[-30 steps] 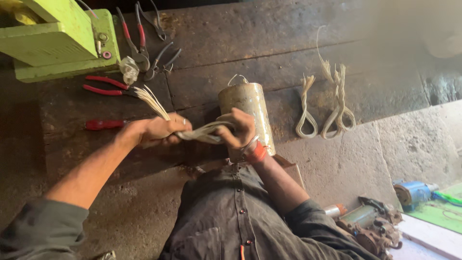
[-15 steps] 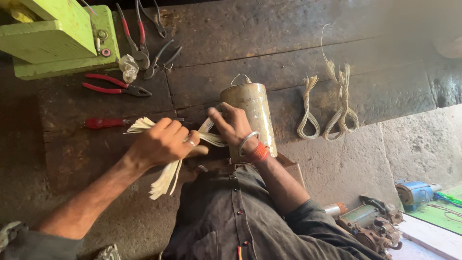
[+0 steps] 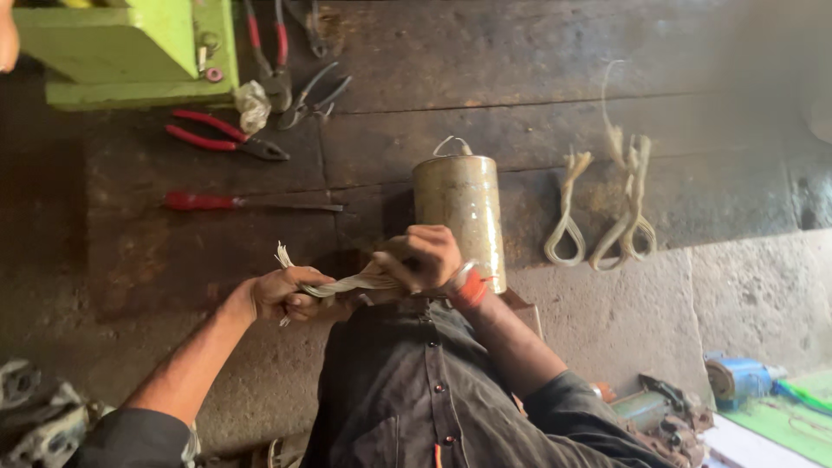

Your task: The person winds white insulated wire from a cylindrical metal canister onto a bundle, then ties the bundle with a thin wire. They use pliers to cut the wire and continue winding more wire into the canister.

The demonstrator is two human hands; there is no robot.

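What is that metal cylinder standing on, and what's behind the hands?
The metal cylinder stands on the dark worn workbench. The right hand covers its lower edge, so its base is hidden. Both hands grip a twisted pale bundle.

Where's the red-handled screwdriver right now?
The red-handled screwdriver lies flat on the dark workbench, on the left of the head view, just below the red-handled pliers and left of the metal cylinder.

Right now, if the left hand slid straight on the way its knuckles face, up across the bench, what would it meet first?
Probably the red-handled screwdriver. The left hand grips one end of the twisted pale bundle; above it lies bare dark bench, then that screwdriver. Depth is uncertain, so the hand might pass over it.
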